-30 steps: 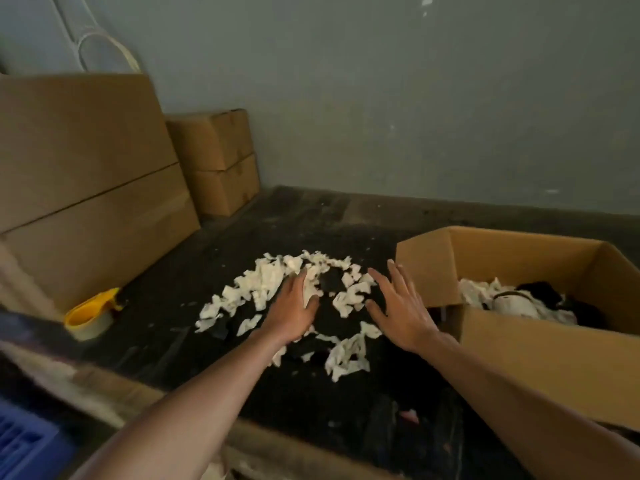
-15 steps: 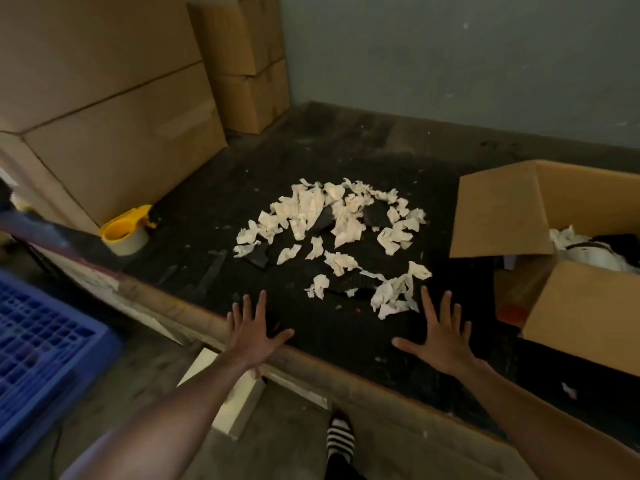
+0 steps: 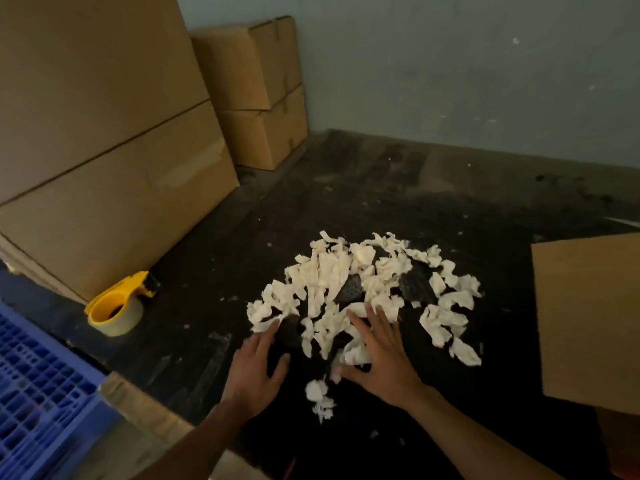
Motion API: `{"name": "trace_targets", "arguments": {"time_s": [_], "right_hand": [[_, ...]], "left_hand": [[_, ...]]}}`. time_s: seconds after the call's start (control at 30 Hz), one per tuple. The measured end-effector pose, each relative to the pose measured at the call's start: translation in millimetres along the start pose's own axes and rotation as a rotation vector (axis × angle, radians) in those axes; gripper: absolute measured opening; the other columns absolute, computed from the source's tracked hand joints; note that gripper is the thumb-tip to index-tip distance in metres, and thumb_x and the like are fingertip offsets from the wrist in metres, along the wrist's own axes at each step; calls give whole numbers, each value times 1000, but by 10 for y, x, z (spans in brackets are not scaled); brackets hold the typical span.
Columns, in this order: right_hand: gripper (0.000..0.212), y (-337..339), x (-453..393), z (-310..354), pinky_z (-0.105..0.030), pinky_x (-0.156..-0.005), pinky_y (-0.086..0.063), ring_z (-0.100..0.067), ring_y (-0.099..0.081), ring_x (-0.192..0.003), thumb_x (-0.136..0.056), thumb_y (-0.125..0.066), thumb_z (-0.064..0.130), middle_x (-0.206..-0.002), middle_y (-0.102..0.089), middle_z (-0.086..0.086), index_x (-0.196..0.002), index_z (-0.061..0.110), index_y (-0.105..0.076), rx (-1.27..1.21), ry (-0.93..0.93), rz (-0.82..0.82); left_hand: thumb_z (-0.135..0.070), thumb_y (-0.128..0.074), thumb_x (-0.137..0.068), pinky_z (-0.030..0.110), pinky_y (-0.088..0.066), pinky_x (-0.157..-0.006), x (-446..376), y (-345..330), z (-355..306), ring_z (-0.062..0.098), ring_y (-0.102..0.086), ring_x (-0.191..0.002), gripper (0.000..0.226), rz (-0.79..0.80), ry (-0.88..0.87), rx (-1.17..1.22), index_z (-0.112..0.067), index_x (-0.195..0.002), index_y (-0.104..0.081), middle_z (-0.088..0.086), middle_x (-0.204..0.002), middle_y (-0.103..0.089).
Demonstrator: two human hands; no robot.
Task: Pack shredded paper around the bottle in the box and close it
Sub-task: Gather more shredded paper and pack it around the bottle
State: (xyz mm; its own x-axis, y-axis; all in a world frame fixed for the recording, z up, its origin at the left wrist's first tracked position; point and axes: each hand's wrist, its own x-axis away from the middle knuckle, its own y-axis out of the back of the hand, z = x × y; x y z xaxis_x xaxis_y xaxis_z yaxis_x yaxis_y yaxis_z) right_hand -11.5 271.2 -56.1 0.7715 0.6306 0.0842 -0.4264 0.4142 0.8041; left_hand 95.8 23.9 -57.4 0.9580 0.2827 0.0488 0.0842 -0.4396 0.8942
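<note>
A loose pile of pale shredded paper (image 3: 332,282) lies on the dark table top (image 3: 398,202). My left hand (image 3: 256,365) rests flat at the pile's near left edge, fingers spread and holding nothing. My right hand (image 3: 381,355) lies palm down on the near side of the pile, fingers apart over several scraps. At the right edge only a raised cardboard flap of the open box (image 3: 588,323) shows. The inside of the box and the bottle are out of view.
Large stacked cardboard boxes (image 3: 104,133) stand at the left, with smaller stacked boxes (image 3: 256,91) behind them by the wall. A yellow tape dispenser (image 3: 116,310) sits by the table's left edge. A blue plastic crate (image 3: 38,393) is below at lower left.
Both hands have moved forward from the table's near edge onto the near side of the paper pile. The view has shifted left, so the box's inside is no longer seen.
</note>
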Motion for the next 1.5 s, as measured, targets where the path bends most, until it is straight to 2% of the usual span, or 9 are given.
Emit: {"name": "trace_targets", "arguments": {"time_s": [0.2, 0.4, 0.63, 0.73, 0.83, 0.97, 1.1, 1.27, 1.5], "right_hand": [[68, 860, -846, -632, -63, -115, -15, -34, -14, -148, -92, -33, 70, -162, -18, -8, -151, 37, -23, -74, -395, -567], [73, 1388, -1299, -1394, -54, -118, -2, -37, -3, -150, -94, -20, 68, -164, -5, -18, -156, 32, -5, -98, -874, -189], [65, 1076, -1456, -749, -51, -120, -13, -28, -29, -145, -93, -23, 69, -160, -30, -2, -152, 41, -23, -93, -466, 175], [81, 1181, -1263, -589, -49, -114, -31, -22, -38, -137, -76, -34, 88, -161, -23, 0, -147, 52, -21, -57, -341, 236], [112, 1302, -1213, -577, -70, -111, -10, -32, 9, -149, -57, -50, 93, -161, 26, 8, -140, 63, 18, 278, -287, 272], [141, 1086, -1535, -559, -75, -104, 10, -30, 43, -137, -47, -68, 86, -142, 56, 10, -136, 54, 36, 349, -132, 309], [131, 509, -1638, -664, -74, -107, 13, -36, 31, -143, -51, -57, 91, -152, 44, 5, -139, 54, 32, 393, -99, 298], [97, 226, -1450, -723, -72, -110, -14, -38, -14, -145, -67, -45, 87, -158, -12, 3, -150, 50, -12, 459, -40, 116], [51, -55, -1138, -620, -41, -62, -61, -33, -64, -103, -51, -85, 59, -116, -65, -5, -87, 24, -79, 565, 18, -131]], "left_hand": [[-59, -43, -95, 54, -29, -110, -669, 157, 358, 33, -31, -136, 73, -154, 319, 153, -27, -156, -17, 15, -151, -32], [-69, -33, -90, 47, -15, -117, -1691, 79, 417, 34, -24, -144, 83, 78, 395, 256, -23, -157, -16, 14, -157, -32], [-80, -41, -80, 39, -31, -113, -2094, 59, -281, 29, -44, -133, 83, 324, 162, 439, -33, -148, -36, 14, -143, -50], [-87, -48, -70, 51, -17, -118, -1986, 172, -249, 28, -10, -147, 107, 292, -111, 114, -41, -154, -2, 2, -161, -12], [-94, -57, -50, 58, 10, -116, -1964, 233, -223, 30, 35, -143, 141, 320, -413, -181, -41, -145, 33, -5, -155, 40], [-85, -70, -49, 61, 23, -108, -2295, -25, -291, 33, 50, -132, 152, 515, -621, -308, -37, -140, 41, 0, -146, 53], [-89, -62, -52, 57, 16, -115, -2501, -260, -283, 32, 38, -141, 144, 481, -636, -363, -37, -143, 37, 7, -158, 36], [-85, -49, -65, 50, -32, -110, -2392, -332, -118, 34, -36, -134, 106, 249, -695, -265, -29, -150, -21, 11, -146, -41], [-27, -87, -40, 30, -51, -69, -2134, -397, -129, 20, -63, -80, 69, 132, -771, -327, -24, -106, -64, -1, -96, -66]]}}
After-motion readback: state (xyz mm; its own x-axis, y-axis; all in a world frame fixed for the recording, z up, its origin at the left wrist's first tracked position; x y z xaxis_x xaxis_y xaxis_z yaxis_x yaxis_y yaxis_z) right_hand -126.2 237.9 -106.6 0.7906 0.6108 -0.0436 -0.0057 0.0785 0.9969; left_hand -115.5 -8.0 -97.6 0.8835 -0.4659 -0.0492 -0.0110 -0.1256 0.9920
